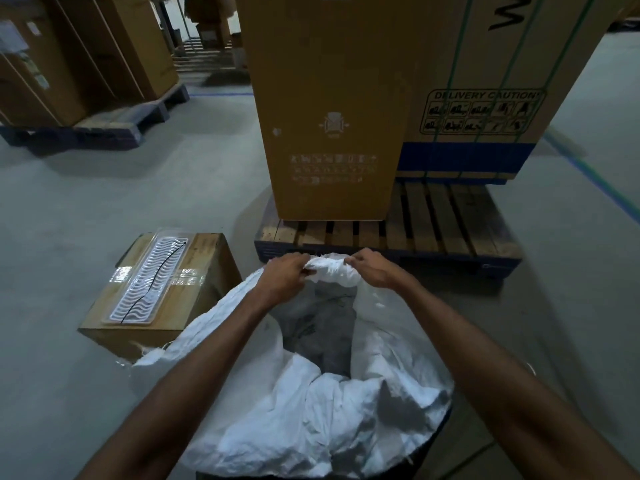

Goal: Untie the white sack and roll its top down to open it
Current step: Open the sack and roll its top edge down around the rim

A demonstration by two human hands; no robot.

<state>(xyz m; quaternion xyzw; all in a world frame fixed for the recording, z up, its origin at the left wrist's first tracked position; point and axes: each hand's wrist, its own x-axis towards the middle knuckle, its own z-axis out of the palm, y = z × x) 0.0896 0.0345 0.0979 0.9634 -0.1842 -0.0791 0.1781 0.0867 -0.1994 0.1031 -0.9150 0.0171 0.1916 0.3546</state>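
White sack (304, 407) sits on the floor right below the camera, mouth open, w/ dark grey contents (325, 327) visible down inside. Far edge of the rim is bunched into a thick roll (330, 270), and both hands are on it. Left hand (287, 275) grips the left end of the roll, fingers (303, 263) curled over the fabric, thumb side toward the middle. Right hand (372, 268) grips the right end the same way, fingers clamped on the cloth. Hands are near each other, w/ a short span of bunched fabric between them. Near side of the sack is crumpled and folded down in loose pleats; left flank rises in a slanted sheet up to the left hand.

Floor (173, 188) is smooth grey concrete w/ blue line markings at far back and at right. Just left of the sack, touching or nearly so, a small cardboard box (194, 271) lies flat, w/ a clear plastic tray (149, 278) of wavy ridges on top and a thin black line running along it. Straight ahead, just beyond the hands, a wooden pallet (433, 220) carries a tall brown carton (329, 109) and behind it a larger carton (491, 81) w/ green straps and a "DELIVERY CAUTION" panel. More cartons (69, 53) on a pallet at far left. Warehouse setting, dim light.
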